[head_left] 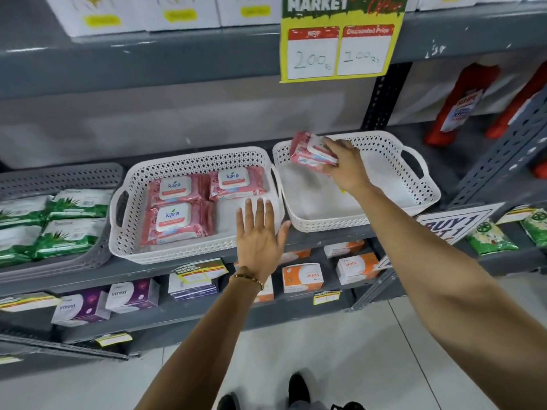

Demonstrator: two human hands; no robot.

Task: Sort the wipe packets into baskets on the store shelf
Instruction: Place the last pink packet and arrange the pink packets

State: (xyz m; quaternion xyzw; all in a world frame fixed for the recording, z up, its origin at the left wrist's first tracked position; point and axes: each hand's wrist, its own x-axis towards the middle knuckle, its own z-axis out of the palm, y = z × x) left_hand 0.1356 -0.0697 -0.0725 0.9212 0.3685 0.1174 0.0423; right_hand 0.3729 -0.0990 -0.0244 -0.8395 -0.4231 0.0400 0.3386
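Note:
Two white perforated baskets stand side by side on the grey shelf. The middle basket (189, 161) holds three pink Kara wipe packets (177, 220) lying flat in its left and back parts. My left hand (260, 232) hovers open, palm down, over that basket's front right corner. The right basket (414, 184) has a bare floor. My right hand (346, 164) is shut on a pink wipe packet (307, 152), held tilted above the right basket's back left corner.
A grey basket (74, 176) at the left holds green wipe packets (59, 232). Red bottles (461, 105) stand at the far right behind a slanted metal upright. A yellow price sign (340, 39) hangs from the shelf above. Boxes fill the lower shelf.

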